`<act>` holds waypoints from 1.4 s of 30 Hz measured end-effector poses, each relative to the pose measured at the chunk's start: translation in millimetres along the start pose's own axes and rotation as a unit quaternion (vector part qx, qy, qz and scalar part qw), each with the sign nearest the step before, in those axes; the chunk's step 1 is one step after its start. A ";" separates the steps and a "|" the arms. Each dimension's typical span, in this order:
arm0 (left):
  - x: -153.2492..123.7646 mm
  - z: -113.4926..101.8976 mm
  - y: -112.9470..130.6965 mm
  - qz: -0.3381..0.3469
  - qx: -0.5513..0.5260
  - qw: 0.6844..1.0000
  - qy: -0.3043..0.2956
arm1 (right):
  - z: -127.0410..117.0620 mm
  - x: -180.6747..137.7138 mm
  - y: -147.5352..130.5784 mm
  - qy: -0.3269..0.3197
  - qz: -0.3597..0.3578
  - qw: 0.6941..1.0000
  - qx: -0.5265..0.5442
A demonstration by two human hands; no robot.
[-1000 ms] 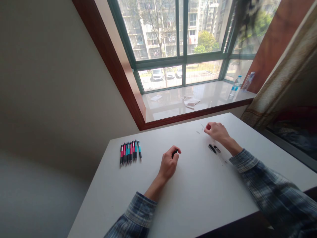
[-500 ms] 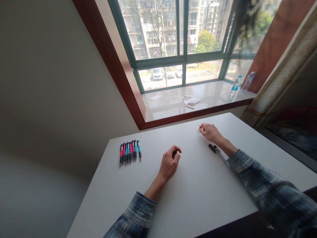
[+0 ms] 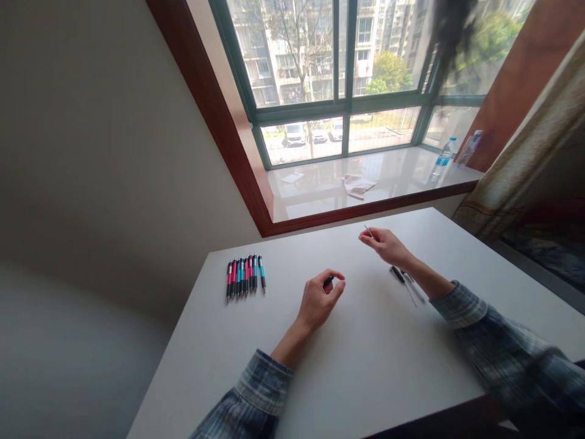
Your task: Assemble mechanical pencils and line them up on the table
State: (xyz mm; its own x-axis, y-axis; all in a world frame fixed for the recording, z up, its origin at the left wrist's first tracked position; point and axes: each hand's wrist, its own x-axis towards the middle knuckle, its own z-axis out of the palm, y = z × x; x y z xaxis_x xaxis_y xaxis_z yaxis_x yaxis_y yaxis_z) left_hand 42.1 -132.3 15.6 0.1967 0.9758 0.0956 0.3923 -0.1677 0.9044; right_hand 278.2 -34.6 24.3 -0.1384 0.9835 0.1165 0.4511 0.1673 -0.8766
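Note:
My left hand (image 3: pixel 319 296) hovers over or rests on the middle of the white table (image 3: pixel 365 360), fingers curled round a small black piece (image 3: pixel 328 281), perhaps a pen part; most of it is hidden. Near the far edge, my right hand (image 3: pixel 384 244) pinches a thin, pale stick (image 3: pixel 368 231) between thumb and fingers, its tip pointing up and left. Just below the right wrist lie a black pen barrel piece (image 3: pixel 397 274) and some slim pale and dark pen parts (image 3: pixel 414 286), partly covered by the forearm.
Several red and blue click pens (image 3: pixel 244 277) lie in a row at the table's left. Behind the table, the windowsill (image 3: pixel 311 198) holds a cloth (image 3: pixel 359 186), a paper (image 3: pixel 292 177) and plastic bottles (image 3: pixel 444 157). A curtain (image 3: pixel 512 158) hangs at the right.
My right hand has lifted slightly, and the thin stick in it now points more upward. My left thumb and index finger reach further out round the black piece. The view has shifted a little.

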 end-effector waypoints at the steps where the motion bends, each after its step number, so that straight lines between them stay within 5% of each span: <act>1: 0.2 0.2 0.1 -0.004 0.000 1.000 -0.002 | 8.4 -7.4 -8.2 -0.011 0.014 0.994 0.110; 6: 0.6 2.9 -1.3 -0.022 0.004 1.000 0.005 | 54.5 -41.2 -41.4 -0.107 0.056 0.874 0.470; 11: -0.2 5.5 1.0 -0.039 0.020 0.998 0.034 | 70.2 -51.1 -49.1 -0.117 0.090 0.824 0.546; 19: -0.7 6.8 2.7 -0.048 0.054 0.996 0.053 | 72.5 -55.8 -51.2 -0.113 0.076 0.818 0.559; 23: -1.1 7.4 0.8 -0.041 0.068 0.996 0.044 | 71.1 -58.2 -54.6 -0.110 0.044 0.848 0.517; 27: -1.6 7.4 -2.1 -0.036 0.078 0.996 0.037 | 50.9 -46.2 -53.4 -0.045 -0.007 0.888 0.458; 32: -2.7 7.3 -5.9 -0.031 0.081 0.996 0.036 | 26.7 -26.0 -39.2 0.024 -0.027 0.890 0.454; 42: -2.4 7.0 -9.2 -0.020 0.077 0.996 0.030 | 31.8 -28.3 -34.3 -0.017 0.011 0.894 0.448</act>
State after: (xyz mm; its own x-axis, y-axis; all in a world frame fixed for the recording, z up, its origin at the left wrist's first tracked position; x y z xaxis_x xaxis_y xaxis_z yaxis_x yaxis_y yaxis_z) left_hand 44.2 -134.1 4.1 0.1263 0.9879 0.0899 0.5327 -0.1440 0.8340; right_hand 238.6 -70.3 36.3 -0.1715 0.9808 0.0933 -0.4317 0.0103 -0.9019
